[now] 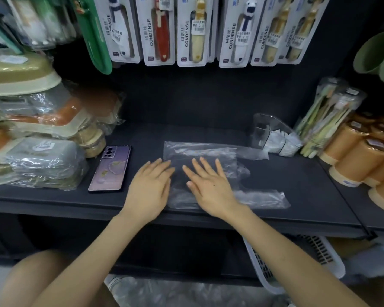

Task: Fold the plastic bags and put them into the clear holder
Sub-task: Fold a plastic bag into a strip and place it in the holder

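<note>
Seeing both hands flat, fingers straight, gripping nothing. Left hand [150, 185] has its fingertips on the left edge of the plastic bag [208, 151]; right hand [208, 185] presses on the bag's middle. The bag lies spread on the dark shelf [297, 185]: thin, clear, wrinkled, two handle strips trailing right. I count one bag laid out and one clear holder [273, 138] back-right, apart from both hands. White folded pieces sit inside it; I can't count them. One phone [110, 168] lies left of the left hand.

Both palms down flat: left hand [150, 187] and right hand [208, 185] press the plastic bag [208, 151] (handles trailing right) on the shelf [297, 185], clear holder [273, 138] just beyond the bag, phone [110, 169] left of it.
</note>
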